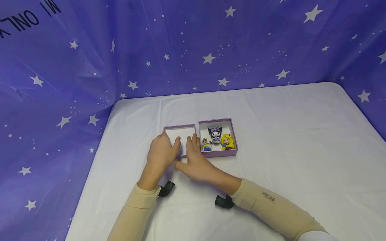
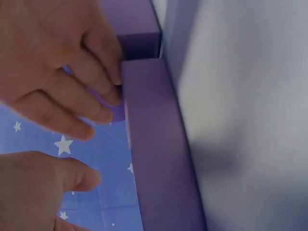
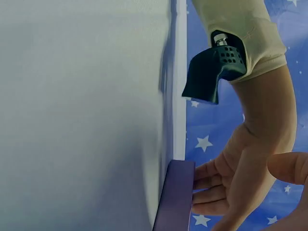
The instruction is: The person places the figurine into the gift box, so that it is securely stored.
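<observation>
A shallow box lid [image 1: 180,134], white inside with a purple rim, lies on the table. My left hand [image 1: 161,150] is at its left side, fingers at the edge and thumb held apart over the lid. My right hand [image 1: 197,164] reaches across to the lid's right side, its fingers extended near the gap beside the box. In the left wrist view, the right hand's fingertips [image 2: 113,98] are right at the lid's purple wall [image 2: 156,144]. The left thumb [image 2: 82,175] stands clear of that wall. The right wrist view shows the left fingers [image 3: 209,199] against the wall.
Right of the lid stands an open purple box [image 1: 218,153] holding a black-eared figurine [image 1: 215,134], a yellow-haired figurine [image 1: 227,142] and a small figurine in blue [image 1: 206,145]. A white cloth covers the table [image 1: 286,134]. Starry purple curtains [image 1: 193,43] hang around it.
</observation>
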`<state>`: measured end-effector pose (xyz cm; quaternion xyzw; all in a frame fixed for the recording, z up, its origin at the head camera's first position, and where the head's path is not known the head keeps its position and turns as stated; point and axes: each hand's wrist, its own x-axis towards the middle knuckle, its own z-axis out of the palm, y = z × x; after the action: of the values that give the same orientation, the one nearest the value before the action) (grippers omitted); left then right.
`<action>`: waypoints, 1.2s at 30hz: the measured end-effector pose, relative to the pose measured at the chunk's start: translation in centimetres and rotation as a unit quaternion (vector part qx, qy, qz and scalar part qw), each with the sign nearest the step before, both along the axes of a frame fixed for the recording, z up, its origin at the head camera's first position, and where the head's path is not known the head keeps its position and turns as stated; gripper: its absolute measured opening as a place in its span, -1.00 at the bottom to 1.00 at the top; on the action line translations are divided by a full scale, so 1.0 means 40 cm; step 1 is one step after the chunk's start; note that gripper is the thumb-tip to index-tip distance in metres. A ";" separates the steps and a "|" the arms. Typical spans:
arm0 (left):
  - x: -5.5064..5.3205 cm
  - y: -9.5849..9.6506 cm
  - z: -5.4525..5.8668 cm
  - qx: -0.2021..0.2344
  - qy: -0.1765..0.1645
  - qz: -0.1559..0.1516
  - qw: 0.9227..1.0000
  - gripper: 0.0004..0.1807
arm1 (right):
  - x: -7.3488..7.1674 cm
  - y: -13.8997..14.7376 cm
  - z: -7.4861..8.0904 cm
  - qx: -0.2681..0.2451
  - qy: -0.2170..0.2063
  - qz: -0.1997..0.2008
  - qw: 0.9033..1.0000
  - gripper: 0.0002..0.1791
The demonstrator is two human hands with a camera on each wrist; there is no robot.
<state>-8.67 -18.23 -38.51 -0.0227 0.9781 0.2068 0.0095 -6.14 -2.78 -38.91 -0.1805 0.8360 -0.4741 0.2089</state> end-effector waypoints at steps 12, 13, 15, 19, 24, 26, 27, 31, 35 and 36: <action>0.010 0.012 0.017 -0.083 0.007 0.058 0.995 -0.27 | 0.000 0.005 0.015 -0.005 -0.027 -0.019 0.999 0.11; 0.011 0.015 0.020 -0.091 0.012 0.062 0.994 -0.23 | -0.002 0.007 0.019 -0.008 -0.029 -0.022 0.999 0.10; 0.012 0.020 0.027 -0.094 0.025 0.074 0.992 -0.20 | -0.006 0.012 0.028 -0.019 -0.025 -0.026 0.999 0.10; 0.017 0.027 0.053 -0.066 0.059 0.088 0.992 -0.14 | -0.015 0.032 0.055 -0.046 -0.013 -0.036 0.998 0.05; 0.025 0.037 0.084 -0.010 0.114 0.082 0.990 -0.07 | -0.022 0.073 0.094 -0.081 -0.004 -0.053 0.995 -0.02; 0.028 0.045 0.089 0.015 0.142 0.077 0.987 -0.08 | -0.026 0.093 0.103 -0.102 0.005 -0.060 0.993 -0.04; 0.031 0.052 0.092 0.030 0.154 0.074 0.985 -0.09 | -0.029 0.103 0.106 -0.116 0.008 -0.065 0.991 -0.05; 0.038 0.081 0.095 0.086 0.187 0.051 0.977 -0.15 | -0.037 0.150 0.110 -0.175 0.024 -0.085 0.981 -0.10; 0.044 0.110 0.093 0.138 0.181 0.031 0.973 -0.19 | -0.045 0.199 0.106 -0.204 0.019 -0.106 0.973 -0.14; 0.044 0.116 0.092 0.150 0.179 0.026 0.972 -0.21 | -0.047 0.210 0.105 -0.209 0.017 -0.112 0.971 -0.14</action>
<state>-6.92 -13.60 -34.83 -0.0088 0.9209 0.3519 -0.1675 -8.02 5.64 -34.70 -0.1336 0.7371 -0.6552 0.0978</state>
